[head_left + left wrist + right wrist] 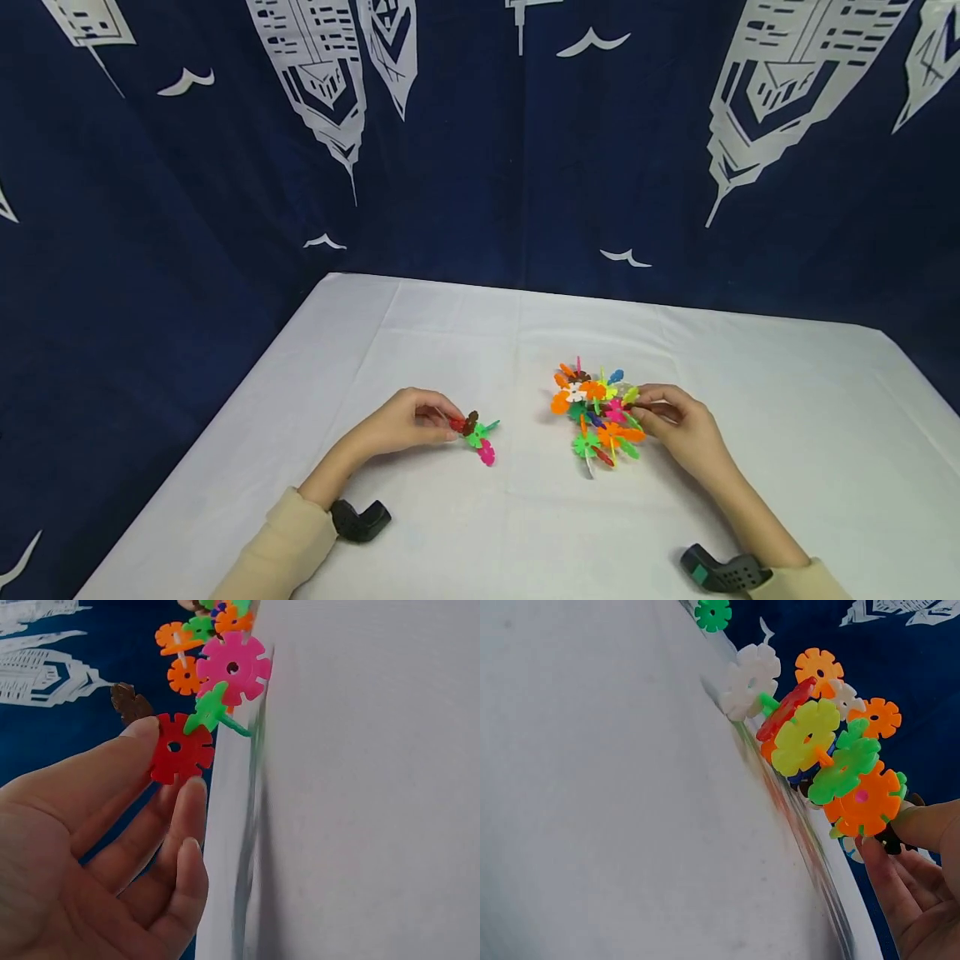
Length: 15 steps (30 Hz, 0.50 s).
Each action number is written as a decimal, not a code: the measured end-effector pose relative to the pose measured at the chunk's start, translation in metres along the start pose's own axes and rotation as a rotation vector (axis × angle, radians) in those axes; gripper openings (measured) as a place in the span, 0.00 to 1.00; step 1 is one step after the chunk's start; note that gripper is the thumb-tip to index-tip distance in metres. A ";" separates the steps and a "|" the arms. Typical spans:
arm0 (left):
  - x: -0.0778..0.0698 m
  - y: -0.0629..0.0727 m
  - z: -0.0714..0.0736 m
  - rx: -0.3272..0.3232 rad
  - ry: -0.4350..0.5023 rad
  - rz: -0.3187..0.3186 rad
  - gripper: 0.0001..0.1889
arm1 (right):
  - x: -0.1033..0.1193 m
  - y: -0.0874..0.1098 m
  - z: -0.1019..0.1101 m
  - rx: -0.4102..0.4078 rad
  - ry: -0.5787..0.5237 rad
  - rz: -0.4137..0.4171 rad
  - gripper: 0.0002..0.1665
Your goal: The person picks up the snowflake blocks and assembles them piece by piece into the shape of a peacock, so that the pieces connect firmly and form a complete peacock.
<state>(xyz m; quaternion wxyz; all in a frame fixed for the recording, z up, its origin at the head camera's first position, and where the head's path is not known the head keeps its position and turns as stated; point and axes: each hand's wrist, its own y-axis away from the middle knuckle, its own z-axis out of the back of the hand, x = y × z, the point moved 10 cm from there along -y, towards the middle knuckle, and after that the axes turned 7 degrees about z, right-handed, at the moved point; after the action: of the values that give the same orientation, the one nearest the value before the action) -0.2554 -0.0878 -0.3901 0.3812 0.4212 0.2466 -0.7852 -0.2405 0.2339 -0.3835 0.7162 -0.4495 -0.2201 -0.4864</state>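
My left hand pinches a red notched plastic disc between thumb and fingertips. That disc is joined to a small cluster with a brown disc, a green disc and a pink disc. To the right, my right hand pinches a dark brown disc at the edge of a larger cluster. Orange, green, white, red and yellow discs interlock in it at many angles. The clusters stand apart, with a gap between them. Fingers partly cover both gripped discs.
A white cloth covers the table. Behind it hangs a dark blue curtain with white building and bird prints. Each wrist wears a black device, one on the left and one on the right.
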 end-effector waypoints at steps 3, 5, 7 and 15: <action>0.002 -0.002 -0.001 0.002 0.046 0.040 0.08 | 0.005 -0.001 -0.001 -0.014 -0.011 0.011 0.07; 0.003 -0.002 -0.002 -0.013 0.054 0.065 0.07 | 0.008 -0.002 -0.002 -0.023 -0.024 0.026 0.07; 0.005 -0.002 -0.002 -0.033 0.031 0.088 0.06 | 0.014 -0.003 -0.003 -0.030 -0.039 0.047 0.07; 0.005 0.004 0.000 0.008 -0.169 0.068 0.06 | 0.037 -0.010 -0.010 -0.043 -0.020 0.099 0.08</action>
<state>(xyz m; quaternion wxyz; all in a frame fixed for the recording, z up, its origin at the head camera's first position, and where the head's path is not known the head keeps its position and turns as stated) -0.2539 -0.0926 -0.3945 0.4256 0.3630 0.1959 -0.8055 -0.2344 0.2057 -0.3560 0.7273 -0.4798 -0.1943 -0.4507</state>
